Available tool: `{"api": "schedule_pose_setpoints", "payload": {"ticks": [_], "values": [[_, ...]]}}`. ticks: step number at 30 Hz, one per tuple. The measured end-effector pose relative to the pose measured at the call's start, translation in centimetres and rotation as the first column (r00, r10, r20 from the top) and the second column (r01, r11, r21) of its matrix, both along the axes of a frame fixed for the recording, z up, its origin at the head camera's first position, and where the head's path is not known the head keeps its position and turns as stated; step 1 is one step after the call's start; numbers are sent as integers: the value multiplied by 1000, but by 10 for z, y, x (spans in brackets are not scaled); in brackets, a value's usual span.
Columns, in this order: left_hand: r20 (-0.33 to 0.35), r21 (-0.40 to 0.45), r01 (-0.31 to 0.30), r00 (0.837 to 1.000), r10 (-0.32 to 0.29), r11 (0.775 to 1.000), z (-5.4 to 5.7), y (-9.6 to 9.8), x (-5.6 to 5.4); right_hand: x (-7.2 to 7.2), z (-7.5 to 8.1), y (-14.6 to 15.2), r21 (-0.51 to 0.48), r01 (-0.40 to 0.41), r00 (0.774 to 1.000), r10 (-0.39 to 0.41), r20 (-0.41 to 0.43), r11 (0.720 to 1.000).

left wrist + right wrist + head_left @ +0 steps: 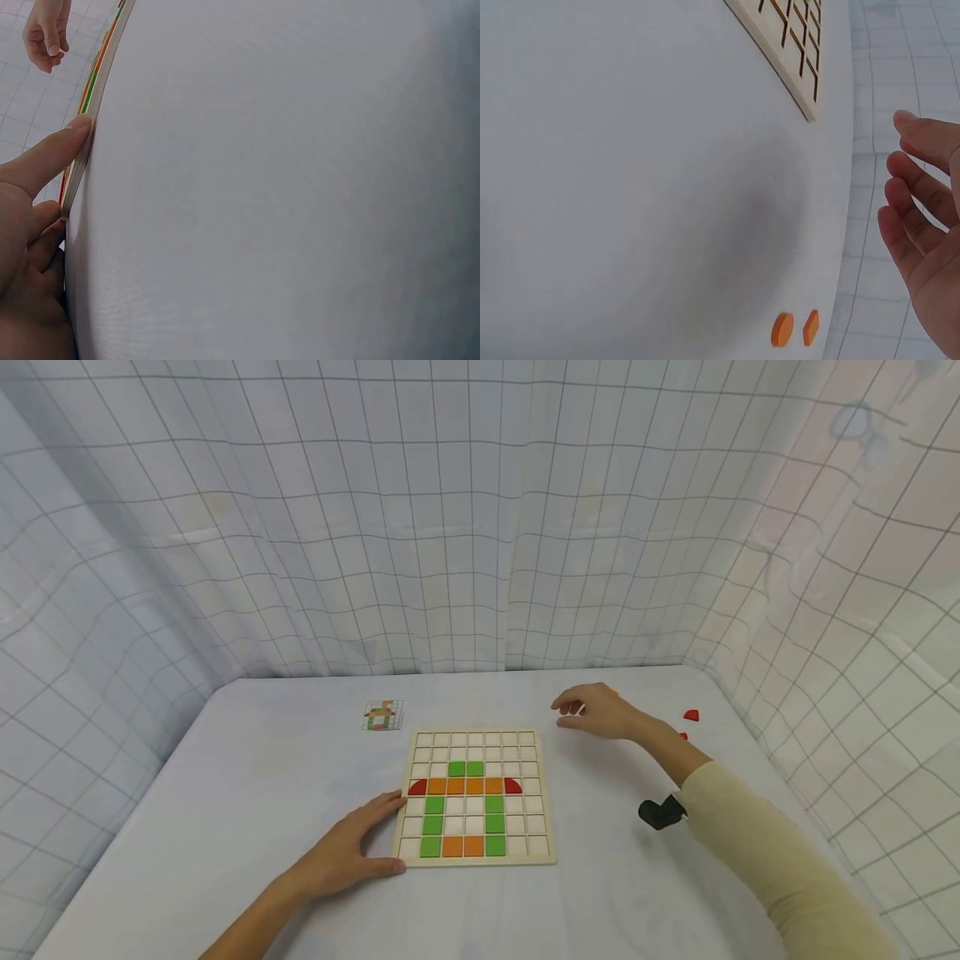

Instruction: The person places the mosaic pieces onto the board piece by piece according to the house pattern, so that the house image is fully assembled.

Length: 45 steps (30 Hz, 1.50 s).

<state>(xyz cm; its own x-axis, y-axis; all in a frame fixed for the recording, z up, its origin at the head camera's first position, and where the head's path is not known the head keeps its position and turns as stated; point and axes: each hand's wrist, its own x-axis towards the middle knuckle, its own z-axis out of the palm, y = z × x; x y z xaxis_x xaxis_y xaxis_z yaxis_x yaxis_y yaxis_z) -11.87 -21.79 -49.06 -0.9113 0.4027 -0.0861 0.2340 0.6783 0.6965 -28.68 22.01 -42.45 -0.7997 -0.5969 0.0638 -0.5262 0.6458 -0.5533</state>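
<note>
A square wooden grid board (528, 831) lies on the table, with green, orange and red pieces set in some cells. My left hand (345, 852) touches its left side; the fingertips are on the left edge and the thumb is at the near left corner. In the left wrist view the thumb (64, 150) lies against the board's side. My right hand (600, 712) hovers beyond the board's far right corner, fingers loosely bent. Nothing shows between the fingers in the right wrist view. Below that hand (937, 232) lie an orange round piece (782, 330) and an orange angular piece (811, 328).
A small card (382, 715) printed with a coloured grid pattern lies behind the board's left corner. Red pieces (692, 715) are on the table at the far right, one partly hidden by the right forearm. Gridded white curtains (472, 527) surround the table.
</note>
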Motion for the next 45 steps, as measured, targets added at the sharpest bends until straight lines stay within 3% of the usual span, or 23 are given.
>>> {"api": "schedule_pose_setpoints", "payload": {"ticks": [12, 22, 29, 33, 41, 45], "values": [[-1, 1, 4, 1000, -4, 1000, 1, 1, -1, 7, 8, 79, 14, 169, 986, -169, 8, 986], [19, -6, -9, 1000, 10, 1000, 0, 1, -1, 23, -3, 133, 59, 277, 960, -279, 18, 959], [17, 0, -8, 1000, 8, 1000, 1, 1, 0, 27, -23, 167, 112, 366, 926, -373, 53, 924], [14, 3, -5, 1000, 4, 1000, -2, 1, 0, 28, -36, 177, 112, 395, 912, -404, 75, 912], [8, 0, -10, 1000, 10, 1000, -1, 2, 1, 26, -44, 176, 81, 369, 923, -375, 81, 926], [13, 5, -13, 1000, 13, 1000, 0, 2, 2, 27, -45, 175, 104, 414, 905, -422, 61, 904]]}}
